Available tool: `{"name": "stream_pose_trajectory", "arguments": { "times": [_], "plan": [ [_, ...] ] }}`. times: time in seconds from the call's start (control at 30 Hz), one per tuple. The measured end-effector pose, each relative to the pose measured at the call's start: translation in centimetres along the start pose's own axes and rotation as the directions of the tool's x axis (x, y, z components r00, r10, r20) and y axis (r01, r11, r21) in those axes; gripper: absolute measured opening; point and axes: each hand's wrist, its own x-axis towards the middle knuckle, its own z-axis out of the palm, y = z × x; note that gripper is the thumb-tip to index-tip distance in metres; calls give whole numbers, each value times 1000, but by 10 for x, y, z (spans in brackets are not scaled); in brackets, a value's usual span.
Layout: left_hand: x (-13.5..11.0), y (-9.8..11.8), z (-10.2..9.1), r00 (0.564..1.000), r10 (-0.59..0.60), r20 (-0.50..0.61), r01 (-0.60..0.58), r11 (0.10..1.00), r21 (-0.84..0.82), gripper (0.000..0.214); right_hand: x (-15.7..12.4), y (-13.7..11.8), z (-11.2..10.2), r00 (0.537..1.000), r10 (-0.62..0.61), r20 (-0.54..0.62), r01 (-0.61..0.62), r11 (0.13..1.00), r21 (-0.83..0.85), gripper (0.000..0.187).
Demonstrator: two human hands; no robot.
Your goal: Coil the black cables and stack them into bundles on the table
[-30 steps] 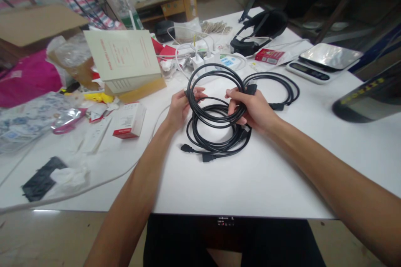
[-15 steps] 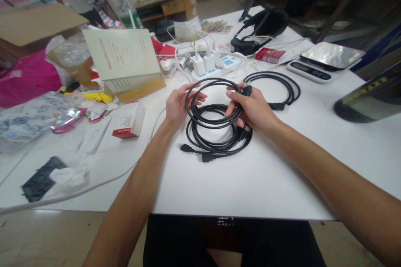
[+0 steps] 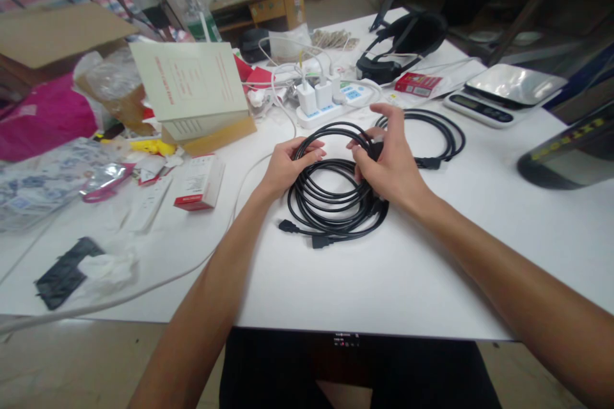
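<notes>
Both hands hold a coiled black cable [image 3: 330,127] just above the white table. My left hand [image 3: 289,168] is closed around the coil's left side, thumb over the loops. On the right side, my right hand [image 3: 391,163] grips the coil near a dark connector, its index finger raised away from the others. Beneath lies another heap of coiled black cable [image 3: 340,227], with connector ends [image 3: 288,225] pointing left on the tabletop. A separate black cable coil [image 3: 451,134] rests behind my right hand, its plug close to the wrist.
Behind the cables stands a white power strip [image 3: 316,116] with several chargers. To the left are a red-and-white box [image 3: 200,182] and an open pale carton [image 3: 196,86]. A digital scale [image 3: 480,108], a black headset [image 3: 403,45] and a dark cylinder [image 3: 566,156] stand on the right.
My left hand has closed on the held coil, its thumb now over the loops. The coil is lower, against the heap below, and my right index finger has lifted.
</notes>
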Motion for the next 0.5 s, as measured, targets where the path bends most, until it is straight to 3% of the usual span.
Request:
{"name": "stream_pose_trajectory", "arguments": {
  "times": [0.17,0.33,0.4,0.5],
  "plan": [
    [1,1,1,1000,23,3,-23,999,26,41,4,17,4,961,-274,-24,256,924,-284,65],
    [2,-2,1,999,37,21,-37,999,-21,44,1,12,0,911,-411,41,383,803,-456,48],
    [2,-3,1,999,38,23,-37,999,-24,45,-1,5,-3,870,-480,110,472,748,-467,52],
    [3,-5,0,999,36,22,-35,999,-25,42,-6,-5,-5,748,-571,338,663,666,-341,60]
  ]
}}
